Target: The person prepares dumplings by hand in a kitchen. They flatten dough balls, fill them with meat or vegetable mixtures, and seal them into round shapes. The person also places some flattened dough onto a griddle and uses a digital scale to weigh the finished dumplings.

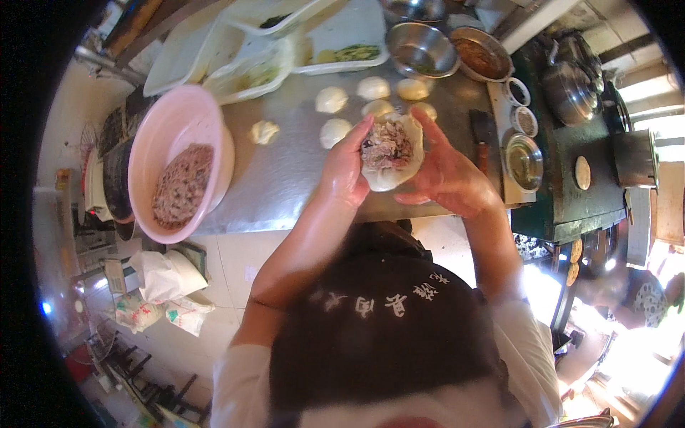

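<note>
Above the steel worktop I hold a round dough wrapper (392, 181) with a mound of minced meat filling (389, 143) on it. My left hand (347, 168) cups its left side, thumb along the rim. On the opposite side, my right hand (452, 174) holds the rim, one fingertip at the upper right edge and the other fingers spread below. The wrapper is open at the top, its edge partly drawn up around the meat. Behind it lie several smooth dough balls (332, 100), some partly hidden by my hands. A smaller, rougher dough piece (265, 132) rests farther left.
A pink basin (225, 155) of meat filling stands at the left. White plastic trays (348, 66) and steel bowls (423, 49) line the back. At the right are a cleaver (482, 136), small seasoning bowls (524, 121) and a dark griddle (567, 203) with a flatbread (583, 172).
</note>
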### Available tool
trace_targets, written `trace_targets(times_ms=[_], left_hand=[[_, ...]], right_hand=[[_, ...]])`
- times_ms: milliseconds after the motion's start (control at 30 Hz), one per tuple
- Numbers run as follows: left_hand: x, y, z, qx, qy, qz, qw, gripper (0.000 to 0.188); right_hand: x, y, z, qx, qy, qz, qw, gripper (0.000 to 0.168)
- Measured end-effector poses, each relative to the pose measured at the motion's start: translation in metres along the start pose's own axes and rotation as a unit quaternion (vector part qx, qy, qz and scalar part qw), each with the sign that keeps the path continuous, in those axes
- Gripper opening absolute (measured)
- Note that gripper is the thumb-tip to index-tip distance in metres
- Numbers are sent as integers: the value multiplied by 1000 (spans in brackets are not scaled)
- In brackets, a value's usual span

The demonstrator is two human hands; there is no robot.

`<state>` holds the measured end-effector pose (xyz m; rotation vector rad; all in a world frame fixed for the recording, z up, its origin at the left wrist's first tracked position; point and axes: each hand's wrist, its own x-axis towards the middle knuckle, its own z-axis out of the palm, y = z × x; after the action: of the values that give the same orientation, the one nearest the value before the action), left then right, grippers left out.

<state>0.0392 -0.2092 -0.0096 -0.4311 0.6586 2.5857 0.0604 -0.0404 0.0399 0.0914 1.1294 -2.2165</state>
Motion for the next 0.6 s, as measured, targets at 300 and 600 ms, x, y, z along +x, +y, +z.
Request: trace_targets(times_ms=[300,600], left_hand=[[79,-149,59,3,107,-4,994,39],[103,-196,90,110,130,48,984,30]], right_hand=[[-18,16,-182,-232,89,-179,952,63],[-49,-29,-223,-371,102,-203,900,70]])
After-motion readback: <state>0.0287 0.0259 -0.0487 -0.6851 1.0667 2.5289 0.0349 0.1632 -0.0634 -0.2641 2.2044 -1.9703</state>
